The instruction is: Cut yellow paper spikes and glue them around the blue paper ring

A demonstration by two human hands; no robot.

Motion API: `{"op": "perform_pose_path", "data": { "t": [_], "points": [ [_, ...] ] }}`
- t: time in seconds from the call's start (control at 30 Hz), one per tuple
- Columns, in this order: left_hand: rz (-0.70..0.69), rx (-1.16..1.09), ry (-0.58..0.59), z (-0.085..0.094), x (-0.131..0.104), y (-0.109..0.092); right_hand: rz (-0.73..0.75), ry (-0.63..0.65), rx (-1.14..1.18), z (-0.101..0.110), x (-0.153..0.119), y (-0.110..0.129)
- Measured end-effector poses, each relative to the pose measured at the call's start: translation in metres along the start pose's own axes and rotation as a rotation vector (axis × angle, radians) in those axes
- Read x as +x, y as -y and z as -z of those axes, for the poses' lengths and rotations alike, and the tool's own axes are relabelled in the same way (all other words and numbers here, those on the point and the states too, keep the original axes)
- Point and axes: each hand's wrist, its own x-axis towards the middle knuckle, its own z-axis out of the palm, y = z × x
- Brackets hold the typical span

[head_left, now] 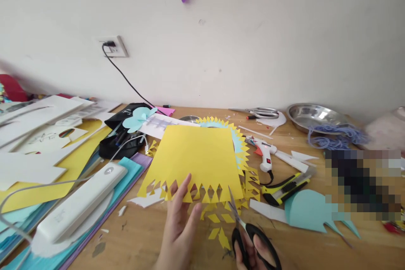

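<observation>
A yellow paper sheet (198, 156) with a row of diamond-shaped holes near its front edge is held up over the table. My left hand (180, 228) supports it at that edge, fingers in front of and behind the paper. In my right hand (255, 253) are black-handled scissors (242, 223), blades parted and tips at the sheet's front right corner. Small yellow offcuts (223, 238) lie below. Behind the sheet, a light blue ring (238, 143) with yellow pointed edging shows in part.
On the right are a glue gun (265, 156), a yellow-black cutter (284, 187), light blue paper (305, 211) and a metal bowl (311, 116). A white power bank (82, 202), cable and stacked papers (34, 135) occupy the left.
</observation>
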Motion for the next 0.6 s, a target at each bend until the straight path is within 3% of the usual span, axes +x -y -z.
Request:
{"op": "perform_pose_path", "data": {
  "t": [0.2,0.4,0.47,0.6],
  "points": [
    [-0.132,0.204,0.082,-0.01,-0.004,-0.001,-0.022,0.034,-0.104,0.005,0.002,-0.003],
    [-0.108,0.188,0.351,-0.003,0.004,0.004,-0.003,0.07,-0.163,0.003,0.001,-0.001],
    [-0.086,0.126,0.331,-0.005,0.003,0.009,0.016,0.076,-0.193,0.002,0.001,-0.002],
    [0.036,-0.115,0.159,-0.016,-0.005,0.013,0.091,0.073,-0.358,0.001,0.002,-0.003]
  ]
}}
